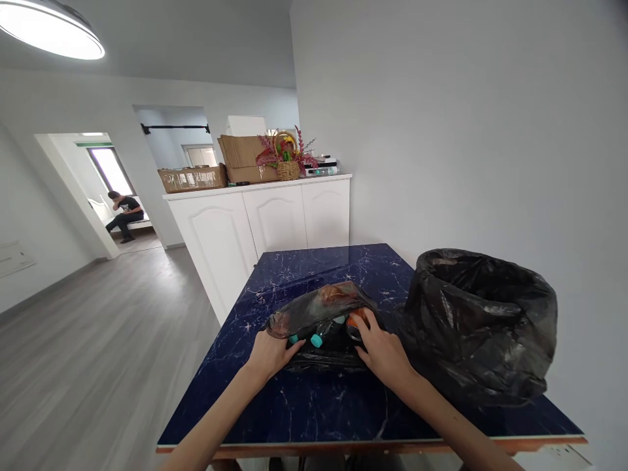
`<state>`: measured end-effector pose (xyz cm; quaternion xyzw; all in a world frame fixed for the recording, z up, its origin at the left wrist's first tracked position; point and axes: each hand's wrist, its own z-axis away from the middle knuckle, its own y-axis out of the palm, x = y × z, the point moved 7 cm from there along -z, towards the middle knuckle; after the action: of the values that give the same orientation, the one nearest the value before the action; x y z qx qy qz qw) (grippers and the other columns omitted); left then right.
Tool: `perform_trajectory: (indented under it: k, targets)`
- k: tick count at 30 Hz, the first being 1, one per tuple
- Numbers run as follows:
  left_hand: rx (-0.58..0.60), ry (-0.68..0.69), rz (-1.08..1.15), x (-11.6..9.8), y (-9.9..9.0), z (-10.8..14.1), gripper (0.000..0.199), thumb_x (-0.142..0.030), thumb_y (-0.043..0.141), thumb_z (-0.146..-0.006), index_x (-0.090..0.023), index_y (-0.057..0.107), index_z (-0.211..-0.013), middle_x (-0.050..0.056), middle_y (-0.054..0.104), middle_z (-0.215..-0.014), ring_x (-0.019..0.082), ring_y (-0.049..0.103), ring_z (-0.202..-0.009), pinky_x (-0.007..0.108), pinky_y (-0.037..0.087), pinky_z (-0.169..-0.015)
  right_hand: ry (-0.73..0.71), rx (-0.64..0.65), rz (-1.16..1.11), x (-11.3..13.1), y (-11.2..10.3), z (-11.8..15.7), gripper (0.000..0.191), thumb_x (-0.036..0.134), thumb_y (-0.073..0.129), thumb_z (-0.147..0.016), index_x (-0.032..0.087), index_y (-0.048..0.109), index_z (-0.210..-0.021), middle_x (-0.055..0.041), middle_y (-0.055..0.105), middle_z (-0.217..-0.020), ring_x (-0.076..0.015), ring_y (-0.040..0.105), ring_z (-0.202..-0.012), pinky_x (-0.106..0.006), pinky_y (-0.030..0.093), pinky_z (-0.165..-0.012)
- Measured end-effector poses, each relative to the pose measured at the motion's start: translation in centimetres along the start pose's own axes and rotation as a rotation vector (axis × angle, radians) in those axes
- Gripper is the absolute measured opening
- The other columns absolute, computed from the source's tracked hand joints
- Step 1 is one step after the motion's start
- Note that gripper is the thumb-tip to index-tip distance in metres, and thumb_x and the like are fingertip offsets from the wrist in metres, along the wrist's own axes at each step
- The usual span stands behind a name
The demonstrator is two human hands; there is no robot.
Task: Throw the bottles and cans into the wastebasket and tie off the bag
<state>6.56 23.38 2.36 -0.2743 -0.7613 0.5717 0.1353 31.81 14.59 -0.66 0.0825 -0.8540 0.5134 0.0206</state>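
Observation:
A thin black plastic bag lies on its side on the table, its mouth towards me. My left hand is at the left of the mouth, holding up its edge; the fingers are under the film, the thumb outside. Inside the mouth show bottles with teal caps, one clear bottle lying cap outward. My right hand is at the right of the mouth, its fingers closed round an orange can with its end facing me.
A large open bin-shaped black bag stands at the table's right, near the wall. The blue marbled table ends just before me. Behind it, a white cabinet bears cardboard boxes and a flower basket. A person sits in a far room.

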Motion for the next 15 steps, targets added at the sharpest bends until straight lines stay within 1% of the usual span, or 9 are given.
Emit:
perform_trajectory:
  k: [2,5,7,9,10,12,13,15]
  targets:
    - [0.015,-0.027,-0.009,0.3,0.4,-0.4,0.032,-0.054,0.066,-0.093,-0.024,0.076,-0.101,0.017,0.077,-0.103,0.041,0.071,-0.112,0.043,0.056,-0.085,0.017,0.004,-0.052,0.0,0.1,-0.3,0.061,0.019,0.063,-0.092,0.032,0.047,-0.15,-0.0186,0.046,-0.159,-0.0078,0.06,-0.049,-0.024,0.033,-0.038]
    - [0.053,-0.045,-0.036,0.4,1.1,-0.9,0.03,-0.051,0.068,-0.092,-0.022,0.075,-0.087,0.016,0.077,-0.094,0.039,0.075,-0.098,0.041,0.056,-0.079,0.055,-0.001,-0.142,0.1,0.4,-0.6,0.055,0.022,0.056,-0.098,0.029,0.046,-0.151,-0.0183,0.046,-0.16,-0.0105,0.064,-0.055,-0.024,0.04,-0.04]
    - [0.065,-0.046,-0.052,0.3,1.2,-1.1,0.026,-0.045,0.067,-0.094,-0.021,0.075,-0.088,0.017,0.077,-0.096,0.038,0.075,-0.095,0.04,0.055,-0.076,0.079,-0.038,-0.216,0.1,0.6,-0.5,0.05,0.024,0.051,-0.1,0.026,0.047,-0.15,-0.0185,0.046,-0.16,-0.0125,0.068,-0.061,-0.025,0.045,-0.042]
    - [0.064,-0.035,-0.059,0.0,0.7,-1.1,0.02,-0.038,0.063,-0.096,-0.021,0.075,-0.096,0.017,0.078,-0.101,0.036,0.075,-0.096,0.039,0.054,-0.076,0.083,-0.091,-0.299,0.1,0.9,-0.1,0.046,0.025,0.046,-0.103,0.025,0.048,-0.149,-0.0183,0.045,-0.16,-0.0138,0.07,-0.066,-0.025,0.048,-0.045]
    - [0.062,-0.027,-0.062,-0.2,0.2,-1.0,0.019,-0.034,0.061,-0.097,-0.021,0.074,-0.099,0.016,0.078,-0.104,0.035,0.075,-0.096,0.038,0.054,-0.075,0.08,-0.115,-0.338,0.1,1.1,0.2,0.044,0.026,0.044,-0.104,0.025,0.048,-0.148,-0.0185,0.045,-0.16,-0.014,0.071,-0.067,-0.026,0.05,-0.045]
    - [0.055,-0.01,-0.071,-0.5,-1.4,-0.7,0.019,-0.028,0.057,-0.098,-0.022,0.073,-0.105,0.016,0.077,-0.109,0.034,0.075,-0.095,0.037,0.054,-0.074,0.074,-0.151,-0.403,0.0,1.4,1.0,0.042,0.027,0.04,-0.106,0.024,0.049,-0.147,-0.0196,0.045,-0.159,-0.0142,0.071,-0.067,-0.027,0.052,-0.047]
    - [0.051,-0.004,-0.079,-0.6,-2.5,-0.5,0.02,-0.028,0.056,-0.099,-0.021,0.073,-0.108,0.016,0.077,-0.11,0.035,0.075,-0.096,0.038,0.054,-0.074,0.074,-0.161,-0.429,-0.1,1.7,1.4,0.042,0.028,0.039,-0.107,0.024,0.049,-0.147,-0.0203,0.045,-0.158,-0.0139,0.07,-0.066,-0.027,0.053,-0.048]
    - [0.014,-0.001,-0.092,-0.6,-5.3,0.1,0.024,-0.035,0.055,-0.101,-0.022,0.07,-0.113,0.016,0.075,-0.109,0.036,0.074,-0.095,0.039,0.054,-0.073,0.082,-0.159,-0.472,-0.4,2.2,2.1,0.042,0.028,0.038,-0.108,0.025,0.046,-0.149,-0.0212,0.047,-0.154,-0.0117,0.066,-0.058,-0.028,0.053,-0.047]
